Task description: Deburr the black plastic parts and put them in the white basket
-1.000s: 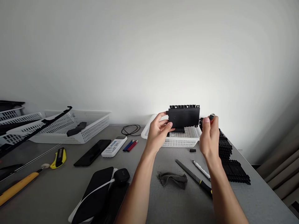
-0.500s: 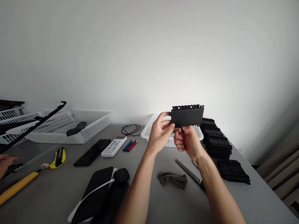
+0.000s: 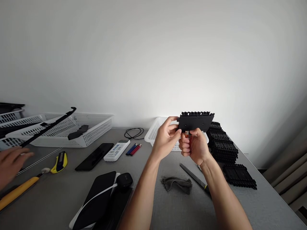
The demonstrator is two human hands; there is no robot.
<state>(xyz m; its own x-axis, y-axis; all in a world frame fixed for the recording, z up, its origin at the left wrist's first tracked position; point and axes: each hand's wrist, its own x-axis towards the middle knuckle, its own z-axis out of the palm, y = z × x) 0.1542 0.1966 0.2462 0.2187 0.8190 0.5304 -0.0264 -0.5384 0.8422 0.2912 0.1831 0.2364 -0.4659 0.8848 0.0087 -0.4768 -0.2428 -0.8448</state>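
A black plastic panel [image 3: 195, 123] with a toothed upper edge is raised above the table, tilted slightly. My left hand [image 3: 167, 137] grips its left end between thumb and fingers. Just under the panel's lower edge, my right hand [image 3: 194, 145] is closed round an orange lighter [image 3: 187, 134], its metal top towards the panel. Most of the lighter is hidden by the fingers, and I cannot tell whether there is a flame. Behind both hands stands a white basket [image 3: 153, 131], partly covered by them.
Stacked black panels [image 3: 223, 145] and a single one [image 3: 240, 175] lie at right. A file [image 3: 193, 174] and grey cloth [image 3: 177, 184] are nearer. Leftward are two lighters [image 3: 133, 149], a phone [image 3: 94, 156], a yellow cutter [image 3: 59, 162] and a co-worker's hand [image 3: 11, 163] by a black strip [image 3: 49, 127].
The panel has shifted slightly right and down and leans more, with both my hands following. At left, the co-worker's hand has come further into view and the black strip has moved.
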